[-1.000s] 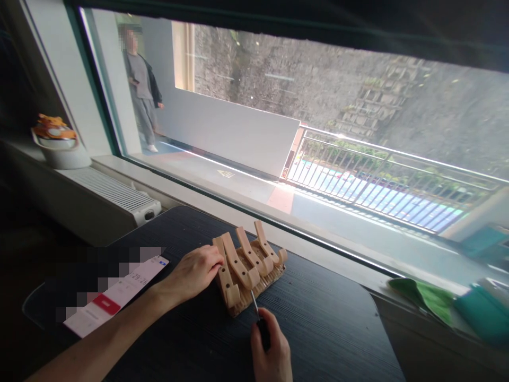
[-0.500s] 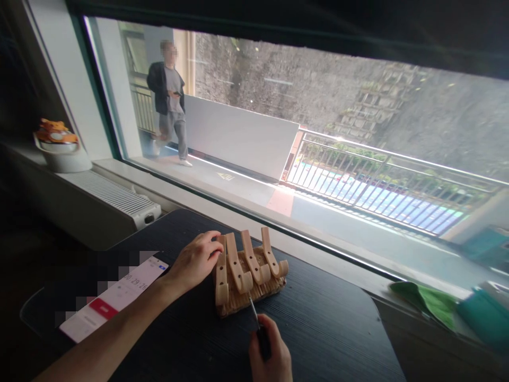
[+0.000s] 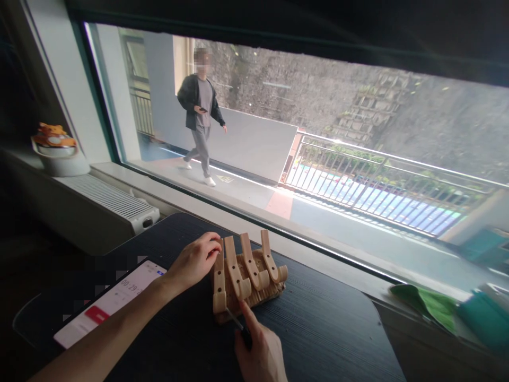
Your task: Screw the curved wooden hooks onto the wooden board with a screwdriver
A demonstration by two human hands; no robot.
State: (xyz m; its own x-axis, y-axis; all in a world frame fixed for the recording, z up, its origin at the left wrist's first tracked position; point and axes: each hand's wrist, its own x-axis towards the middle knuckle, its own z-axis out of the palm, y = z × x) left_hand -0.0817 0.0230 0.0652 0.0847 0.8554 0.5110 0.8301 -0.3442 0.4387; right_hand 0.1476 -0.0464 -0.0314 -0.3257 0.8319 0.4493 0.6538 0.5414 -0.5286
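Note:
A wooden coat rack (image 3: 244, 278) with several pale hooks lies on the dark table (image 3: 330, 329) in front of me. My left hand (image 3: 194, 260) rests against its left end, fingers curled round the leftmost hook. My right hand (image 3: 260, 353) is closed on a black-handled screwdriver (image 3: 240, 328), whose metal tip points at the near edge of the rack between the two left hooks.
A phone (image 3: 107, 302) with a lit white screen lies on the table to the left. A white radiator (image 3: 115, 199) and a bowl with an orange figure (image 3: 55, 151) sit by the window. Outside, a person (image 3: 201, 119) walks along a walkway. Green leaves (image 3: 425, 300) lie at right.
My right hand moved left and brought the screwdriver tip closer to the rack's left hooks. The rack turned slightly. The person outside walked to the right.

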